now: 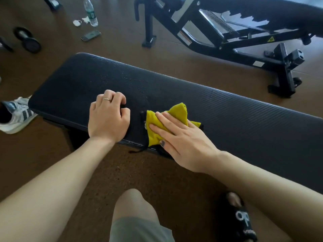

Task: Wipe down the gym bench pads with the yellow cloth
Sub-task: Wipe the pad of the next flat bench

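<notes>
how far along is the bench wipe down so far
Early on, it seems. Done: nothing clearly; droplets still bead on the black ribbed flat bench pad beyond the cloth. In hand: the right hand presses the yellow cloth flat near the pad's near edge, while the left hand rests curled on the pad. Left: most of this pad, plus the black adjustable bench behind.

- The cloth (164, 123) was mustard yellow with a black edge.
- The bench pad (227, 109) was black with fine ribbing.
- The floor (122, 172) was speckled brown.
- The sneaker (15, 114) was white with dark stripes.
- The sandal (239, 219) was black with white lettering.
</notes>
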A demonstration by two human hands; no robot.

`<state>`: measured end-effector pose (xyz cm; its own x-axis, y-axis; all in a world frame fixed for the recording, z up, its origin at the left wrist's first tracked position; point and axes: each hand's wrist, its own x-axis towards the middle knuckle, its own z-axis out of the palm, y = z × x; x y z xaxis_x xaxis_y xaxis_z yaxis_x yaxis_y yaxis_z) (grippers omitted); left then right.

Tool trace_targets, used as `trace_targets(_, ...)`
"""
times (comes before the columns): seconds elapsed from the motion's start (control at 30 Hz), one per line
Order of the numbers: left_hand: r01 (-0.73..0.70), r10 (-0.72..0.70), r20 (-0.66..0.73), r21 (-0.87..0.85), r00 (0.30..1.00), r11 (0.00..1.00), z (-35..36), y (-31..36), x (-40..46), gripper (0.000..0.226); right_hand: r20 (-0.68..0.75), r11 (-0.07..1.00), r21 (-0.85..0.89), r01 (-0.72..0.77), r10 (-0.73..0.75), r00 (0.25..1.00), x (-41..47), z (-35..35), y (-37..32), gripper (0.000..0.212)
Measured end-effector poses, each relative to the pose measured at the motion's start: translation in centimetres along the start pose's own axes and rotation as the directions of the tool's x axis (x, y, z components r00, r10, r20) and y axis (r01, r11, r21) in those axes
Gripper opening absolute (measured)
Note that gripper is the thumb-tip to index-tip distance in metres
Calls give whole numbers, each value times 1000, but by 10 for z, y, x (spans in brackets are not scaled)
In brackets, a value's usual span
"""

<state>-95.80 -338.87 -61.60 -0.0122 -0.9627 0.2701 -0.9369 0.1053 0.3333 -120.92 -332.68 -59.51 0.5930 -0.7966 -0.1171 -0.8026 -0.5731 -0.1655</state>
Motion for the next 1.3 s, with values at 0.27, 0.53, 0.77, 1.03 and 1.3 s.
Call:
trace_targets(0.27, 20, -20, -10, 0, 1000, 1000, 3, 0, 2, 14, 78, 954, -154, 257, -248, 966, 13, 2, -6, 59)
trace_targets(0.53, 59, -61, -20, -87, 998, 994, -1, -5, 5, 19, -84, 952, -198, 234, -254, 963, 42, 11, -31, 57)
trace_targets(0.77, 84, -84, 1, -33, 996, 996, -3, 1, 4, 17, -38, 950, -211, 232, -245, 969, -50, 6, 31, 56)
trace_targets(1.03, 98, -98, -14, -3, 995, 995, -1, 3, 7, 16, -56, 998, 4, 66, -65, 996, 111, -10, 33, 58)
trace_targets(1.3, 116, -116, 2, -4, 993, 993, -5, 4, 4, 16, -76, 985, -36, 167, -169, 983, 74, -8, 28, 60)
